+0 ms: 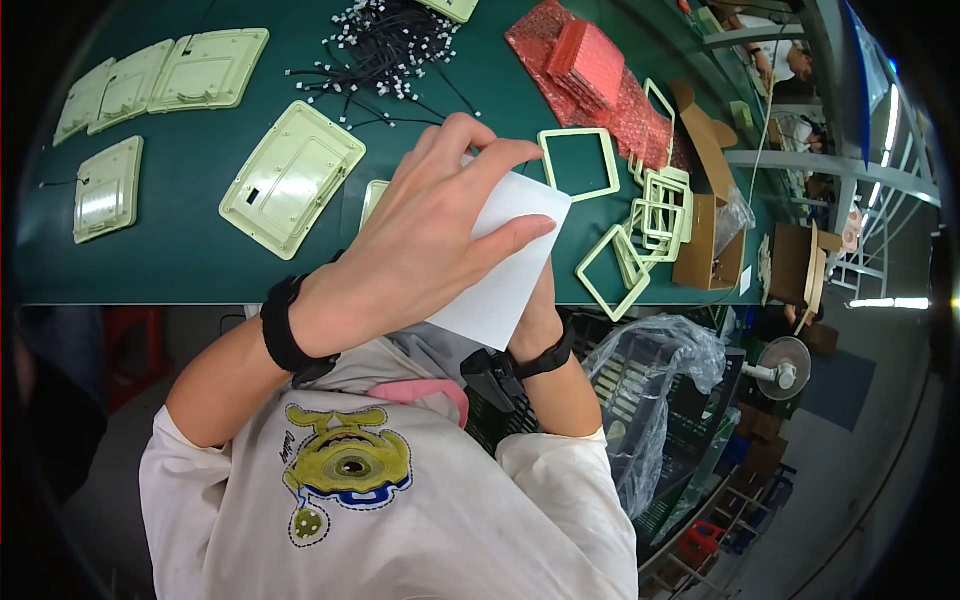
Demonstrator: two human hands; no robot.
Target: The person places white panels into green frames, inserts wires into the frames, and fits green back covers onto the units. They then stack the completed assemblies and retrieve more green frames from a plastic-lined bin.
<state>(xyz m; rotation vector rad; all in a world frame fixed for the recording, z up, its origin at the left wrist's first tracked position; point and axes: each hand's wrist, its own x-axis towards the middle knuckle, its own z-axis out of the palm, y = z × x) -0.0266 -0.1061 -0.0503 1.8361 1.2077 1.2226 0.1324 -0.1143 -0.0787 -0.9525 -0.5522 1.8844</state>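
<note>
A flat white sheet (503, 265) is raised in front of me at the near edge of the table, tilted, one corner pointing right. My left hand (425, 215) reaches across its face with index finger and thumb stretched apart; the thumb lies over the sheet near its right edge. Behind the sheet, my right hand (541, 300) holds it from below; its fingers are hidden. Part of a pale green piece (372, 200) shows just beyond my left hand. To the left of that lies a pale green rectangular housing (292, 180) with a small dark slot.
More pale green housings (208, 70) lie at the left. A heap of black cables (385, 45) with white connectors sits at the back. Rightward are a pale green frame (580, 163), several stacked frames (660, 215), red bubble wrap (590, 80) and a cardboard box (708, 235).
</note>
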